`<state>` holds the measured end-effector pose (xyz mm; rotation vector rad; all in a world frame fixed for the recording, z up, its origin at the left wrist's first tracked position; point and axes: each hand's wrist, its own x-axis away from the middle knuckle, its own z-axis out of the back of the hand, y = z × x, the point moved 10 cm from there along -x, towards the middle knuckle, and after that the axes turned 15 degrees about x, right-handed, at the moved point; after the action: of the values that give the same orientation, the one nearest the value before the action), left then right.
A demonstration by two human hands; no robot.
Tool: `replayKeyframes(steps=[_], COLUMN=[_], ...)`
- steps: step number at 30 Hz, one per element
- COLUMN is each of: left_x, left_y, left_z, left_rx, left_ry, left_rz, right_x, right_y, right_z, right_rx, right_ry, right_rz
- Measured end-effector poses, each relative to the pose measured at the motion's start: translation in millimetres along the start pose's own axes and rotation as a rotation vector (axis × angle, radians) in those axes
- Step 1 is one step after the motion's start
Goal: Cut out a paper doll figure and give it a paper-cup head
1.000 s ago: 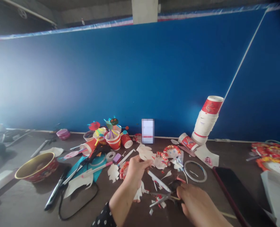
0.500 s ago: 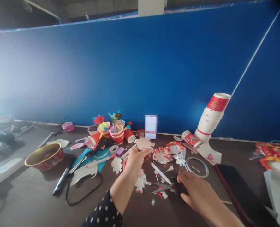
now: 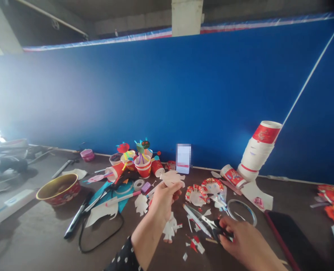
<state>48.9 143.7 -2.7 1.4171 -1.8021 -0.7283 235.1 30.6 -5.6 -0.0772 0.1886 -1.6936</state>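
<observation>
My left hand pinches a pale paper cutout between thumb and fingers, holding it above the brown tabletop. My right hand grips the black handles of a pair of scissors, whose metal blades point up and left. A white marker lies just beside the blades. Below my left wrist lies a small paper figure. Scraps of red and white paper are scattered near my right hand. Paper-plate faces with red trim lie beyond the scissors.
Red paper cups with coloured paper decorations stand at the back. A leaning stack of paper cups rests against the blue wall. A gold-rimmed red bowl sits left, a black tablet or phone right, and a black cable lies front left.
The scissors have risen from the table into my right hand, their blades now pointing up and left. My left hand still holds the cutout. The whole view has shifted slightly as my head moved.
</observation>
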Motion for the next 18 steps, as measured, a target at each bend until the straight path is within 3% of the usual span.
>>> replayKeyframes(steps=[4, 7, 9, 13, 18], left_x=[6, 14, 20, 32, 41], left_y=[3, -2, -9, -25, -32], left_z=[-5.7, -9.3, -11.3, -20.7, -24.9], left_rx=[0.138, 0.215, 0.253, 0.297, 0.257], left_ry=[0.011, 0.036, 0.052, 0.02, 0.018], left_rz=[0.031, 0.071, 0.104, 0.167, 0.181], right_x=[-4, 0, 6, 18, 22], right_y=[-4, -28, -43, -74, -79], right_z=[-13, -29, -25, -25, -23], right_rx=[-0.385, -0.749, -0.89, -0.959, -0.999], right_ry=[-0.022, -0.116, -0.063, -0.129, -0.146], right_rz=[-0.027, 0.011, 0.038, 0.105, 0.145])
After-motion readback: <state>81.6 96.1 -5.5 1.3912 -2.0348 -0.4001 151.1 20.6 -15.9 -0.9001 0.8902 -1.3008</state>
